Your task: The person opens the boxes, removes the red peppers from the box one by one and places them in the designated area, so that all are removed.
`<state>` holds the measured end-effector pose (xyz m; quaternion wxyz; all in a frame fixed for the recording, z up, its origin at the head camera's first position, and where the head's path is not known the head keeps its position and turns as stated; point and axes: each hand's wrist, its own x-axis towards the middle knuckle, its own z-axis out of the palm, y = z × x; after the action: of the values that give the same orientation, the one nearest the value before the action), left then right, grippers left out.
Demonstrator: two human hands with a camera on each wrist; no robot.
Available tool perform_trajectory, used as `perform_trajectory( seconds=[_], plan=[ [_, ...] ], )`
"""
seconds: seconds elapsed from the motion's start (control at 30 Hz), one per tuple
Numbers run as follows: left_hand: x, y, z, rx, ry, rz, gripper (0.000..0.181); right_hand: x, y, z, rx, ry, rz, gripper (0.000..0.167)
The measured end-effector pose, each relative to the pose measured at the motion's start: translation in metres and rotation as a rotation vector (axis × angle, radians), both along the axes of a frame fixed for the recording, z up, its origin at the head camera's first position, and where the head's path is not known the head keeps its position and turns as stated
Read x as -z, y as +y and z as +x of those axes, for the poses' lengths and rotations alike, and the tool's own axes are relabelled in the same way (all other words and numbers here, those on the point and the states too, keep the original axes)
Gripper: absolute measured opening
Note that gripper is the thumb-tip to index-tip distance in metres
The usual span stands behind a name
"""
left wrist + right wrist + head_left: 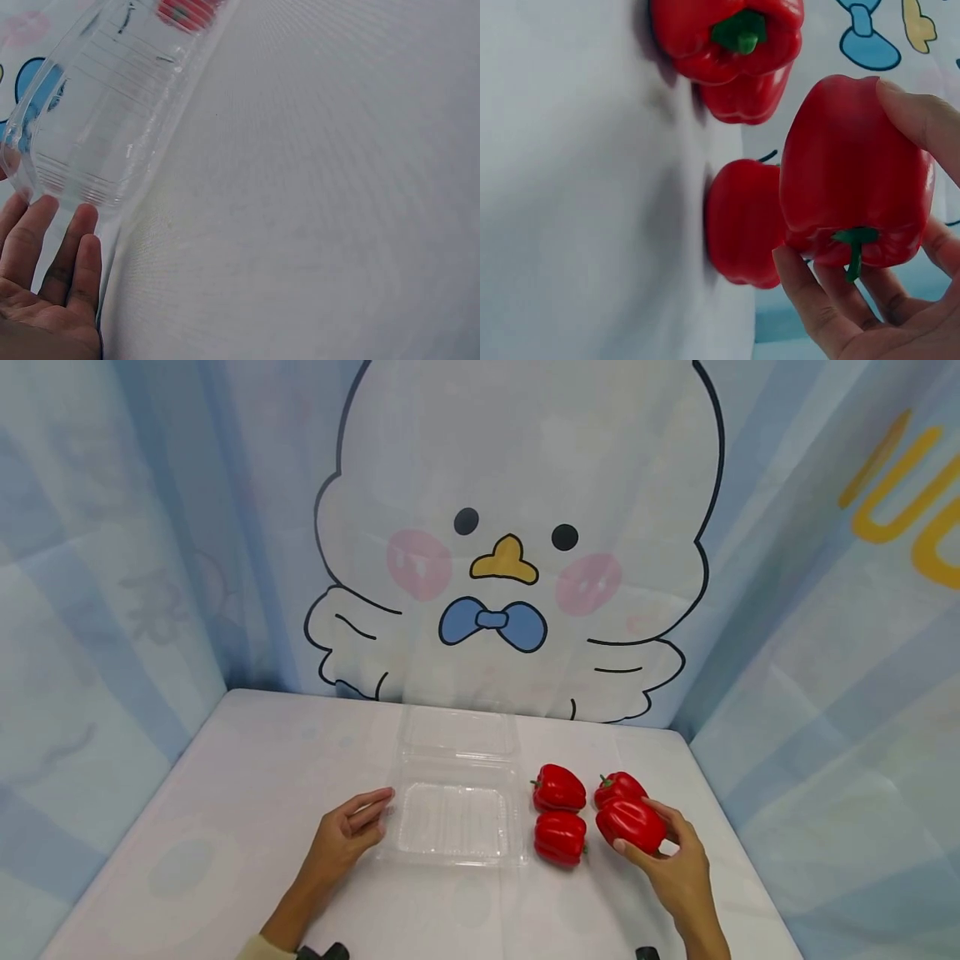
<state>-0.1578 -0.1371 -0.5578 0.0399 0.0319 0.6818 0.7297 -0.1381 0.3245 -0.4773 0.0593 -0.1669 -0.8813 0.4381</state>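
My right hand [681,868] grips a red bell pepper [630,825], thumb on one side and fingers on the other. In the right wrist view this pepper [855,165] is off the table, its green stem pointing down in the picture. Behind it, partly covered, lies another red pepper [618,786]. Two more, a rear pepper [559,788] and a front pepper [560,838], lie to the left. My left hand [341,839] touches the left edge of a clear plastic clamshell box [453,862] with fairly straight fingers. The box's lid [459,732] lies folded back, away from me.
A pale table [247,802] carries everything. At its back hangs a curtain [510,452] printed with a white chick wearing a blue bow tie. Further curtains rise along the left and right sides. The two left peppers lie just right of the box.
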Motion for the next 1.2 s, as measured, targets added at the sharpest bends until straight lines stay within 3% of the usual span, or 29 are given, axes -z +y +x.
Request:
perform_trajectory(
  seconds=[0.33, 0.6, 0.87, 1.2],
  plan=[
    [0.000, -0.001, -0.001, -0.004, 0.001, -0.005, 0.055, 0.016, 0.017, 0.002, 0.006, -0.014, 0.020, 0.095],
    [-0.001, -0.002, -0.001, 0.002, 0.045, -0.008, 0.055, 0.025, 0.030, -0.001, -0.018, -0.060, 0.027, 0.094],
    [0.001, -0.002, -0.001, 0.009, 0.032, -0.001, 0.055, 0.033, 0.038, -0.004, -0.025, -0.120, 0.015, 0.097],
    [0.000, -0.002, -0.001, 0.005, 0.032, -0.005, 0.055, 0.039, 0.040, -0.008, -0.017, -0.133, 0.013, 0.099]
  ],
)
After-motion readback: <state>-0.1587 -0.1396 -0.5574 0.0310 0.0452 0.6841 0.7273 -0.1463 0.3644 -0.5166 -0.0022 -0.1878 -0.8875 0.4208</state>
